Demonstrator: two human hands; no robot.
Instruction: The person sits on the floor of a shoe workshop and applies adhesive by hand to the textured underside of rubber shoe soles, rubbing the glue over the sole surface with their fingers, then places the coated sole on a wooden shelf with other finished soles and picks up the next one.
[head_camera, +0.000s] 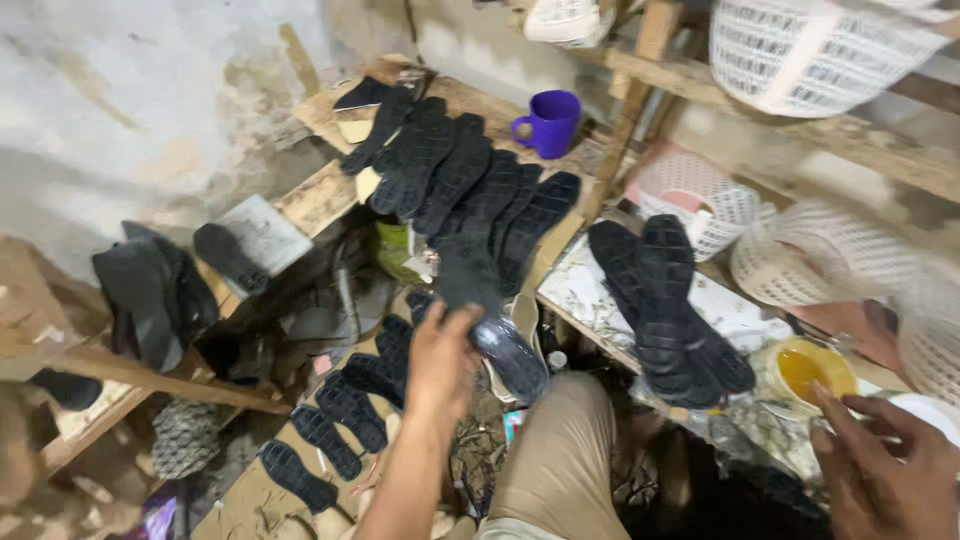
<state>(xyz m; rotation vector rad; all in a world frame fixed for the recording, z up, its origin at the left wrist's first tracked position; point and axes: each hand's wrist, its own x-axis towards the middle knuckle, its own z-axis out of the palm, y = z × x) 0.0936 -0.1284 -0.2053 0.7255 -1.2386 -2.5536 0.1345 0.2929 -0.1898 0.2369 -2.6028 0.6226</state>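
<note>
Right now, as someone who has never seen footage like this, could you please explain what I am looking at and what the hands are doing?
This is a single picture from a camera worn on a person's head, looking down at their own two bare hands; there is no machine. The left hand reaches forward and grips a black shoe sole, which looks glossy at its near end. Beyond it, a row of black soles lies overlapping on a rough wooden shelf, next to a purple mug. More soles lie in a row lower down, and a further pile of soles rests on a bench to the right. The right hand is open, holding nothing, near a small tub of yellow liquid. White mesh baskets sit at the upper right.
</note>
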